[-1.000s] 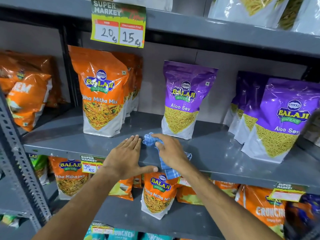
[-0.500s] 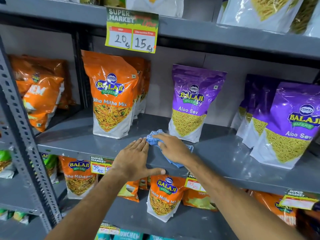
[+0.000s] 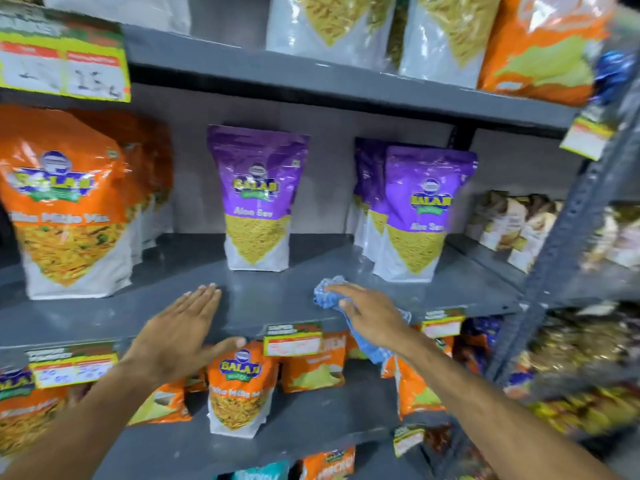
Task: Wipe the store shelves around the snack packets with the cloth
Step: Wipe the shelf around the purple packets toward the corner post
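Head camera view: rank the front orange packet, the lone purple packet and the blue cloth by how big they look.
1. Orange packet, though it is nearest the camera.
2. Purple packet.
3. Cloth, partly hidden under the right hand.

Right hand (image 3: 372, 315) apparently pressing blue cloth (image 3: 329, 296) on grey shelf (image 3: 270, 299)

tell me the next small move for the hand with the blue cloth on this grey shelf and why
Probably slide the right hand and crumpled blue cloth rightward along the grey metal shelf, since bare shelf lies in front of the purple Aloo Sev packets, while the left hand rests flat.
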Motion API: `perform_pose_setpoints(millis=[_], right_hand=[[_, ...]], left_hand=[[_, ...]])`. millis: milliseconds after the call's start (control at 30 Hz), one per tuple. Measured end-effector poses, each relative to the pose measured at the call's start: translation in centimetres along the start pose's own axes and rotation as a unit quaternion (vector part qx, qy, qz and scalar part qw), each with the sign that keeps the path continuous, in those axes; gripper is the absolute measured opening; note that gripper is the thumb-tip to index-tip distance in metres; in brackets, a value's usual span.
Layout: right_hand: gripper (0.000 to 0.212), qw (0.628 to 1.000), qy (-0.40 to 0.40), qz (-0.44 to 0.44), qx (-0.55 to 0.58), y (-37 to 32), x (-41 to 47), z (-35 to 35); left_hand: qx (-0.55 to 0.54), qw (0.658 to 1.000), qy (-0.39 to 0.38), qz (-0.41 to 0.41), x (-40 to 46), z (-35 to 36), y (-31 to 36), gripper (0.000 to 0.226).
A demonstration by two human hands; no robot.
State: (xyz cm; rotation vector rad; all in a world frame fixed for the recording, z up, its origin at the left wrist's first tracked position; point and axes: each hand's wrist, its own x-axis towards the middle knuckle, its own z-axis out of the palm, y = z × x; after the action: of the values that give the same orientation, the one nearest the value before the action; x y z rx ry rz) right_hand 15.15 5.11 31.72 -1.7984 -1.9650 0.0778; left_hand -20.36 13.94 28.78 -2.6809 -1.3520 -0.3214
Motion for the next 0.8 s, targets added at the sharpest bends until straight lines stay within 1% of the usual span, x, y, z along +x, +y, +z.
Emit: perform_pose_setpoints(millis=[33,133,300,400,500,533,600,633,700,733,800], right_hand=[[0.044,1.0,0.009,0.007,-0.008,0.3,-0.4,-0.1],[0.045,0.999,0.01,-0.015,-0.031,0.3,-1.4,0.2],[0.046,1.0,0.01,-0.016,-0.021,3.5,-2.6,-1.0],[0.046,0.999,0.025,0.009,-0.023,6.7,-3.6,-2.4],[0.047,0.998,0.054,0.023,-0.033,10.8,-4.8,-4.5],[0.047,0.997,0.064,0.026,-0.04,12.3,-5.3,-5.2],[0.048,0.997,0.063,0.032,-0.041,15.2,-6.3,-6.6],[0.048,0.997,0.057,0.033,-0.027,16.5,-6.7,-7.5],[0.045,0.996,0.062,0.047,0.038,18.9,-7.0,-9.3],[0.043,0.991,0.083,0.062,0.079,20.1,-6.9,-10.4],[0.042,0.974,0.157,0.085,0.139,22.1,-5.7,-12.7]], left_hand=[[-0.002,1.0,-0.003,0.022,0.8,0.3,1.5,0.136],[-0.016,0.998,0.008,0.061,3.2,0.8,7.3,0.136],[-0.025,0.996,-0.016,0.088,6.6,0.3,15.7,0.155],[-0.018,0.996,-0.007,0.091,8.9,0.8,19.7,0.151],[-0.027,0.997,-0.014,0.064,11.5,1.1,23.4,0.143],[-0.038,0.998,-0.021,0.046,12.3,1.0,24.4,0.143],[-0.053,0.998,-0.027,0.01,13.7,0.8,26.3,0.155],[-0.052,0.998,-0.028,-0.005,14.4,0.9,27.0,0.16],[-0.046,0.998,-0.028,-0.035,15.4,1.4,28.1,0.161],[-0.042,0.998,-0.028,-0.047,15.9,1.8,28.5,0.158],[-0.036,0.997,-0.027,-0.061,16.2,2.4,28.8,0.154]])
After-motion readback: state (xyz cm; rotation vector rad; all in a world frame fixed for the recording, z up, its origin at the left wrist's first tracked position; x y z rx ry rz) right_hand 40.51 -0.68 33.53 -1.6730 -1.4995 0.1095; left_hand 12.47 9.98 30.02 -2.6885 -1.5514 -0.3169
